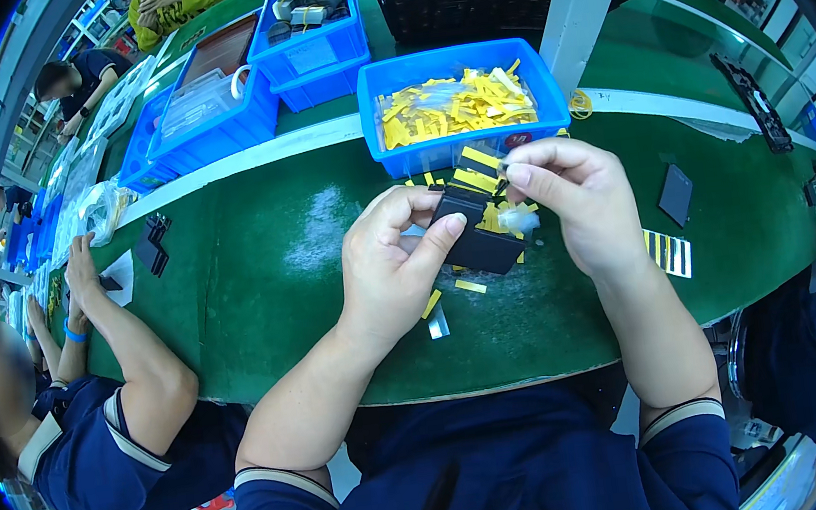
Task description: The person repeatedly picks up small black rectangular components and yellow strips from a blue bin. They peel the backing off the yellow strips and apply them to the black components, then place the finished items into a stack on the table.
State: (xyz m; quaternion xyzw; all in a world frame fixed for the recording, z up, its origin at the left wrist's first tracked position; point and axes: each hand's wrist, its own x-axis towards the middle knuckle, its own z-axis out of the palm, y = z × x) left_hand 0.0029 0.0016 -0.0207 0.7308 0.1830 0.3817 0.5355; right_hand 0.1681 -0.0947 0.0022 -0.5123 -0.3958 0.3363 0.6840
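Note:
My left hand (pixel 388 257) is closed around a flat black rectangular piece (pixel 490 249), thumb on top, held above the green table. Just beyond it stands a small sheet of yellow and black strips (pixel 477 171). The thumb and forefinger of my right hand (pixel 572 191) pinch that sheet's right edge; the exact contact is partly hidden. Below the hands, loose yellow strips (pixel 470 287) lie scattered, some beside a clear crumpled film (pixel 522 219). Another striped sheet (pixel 668 254) rests on the table right of my right forearm.
A blue bin (pixel 387 162) heaped with yellow strips stands beyond my hands. More blue bins (pixel 315 59) are at the far left. A dark flat piece (pixel 675 194) lies on the right. A co-worker's arm (pixel 140 331) reaches over the table at left; a white post (pixel 591 7) rises behind.

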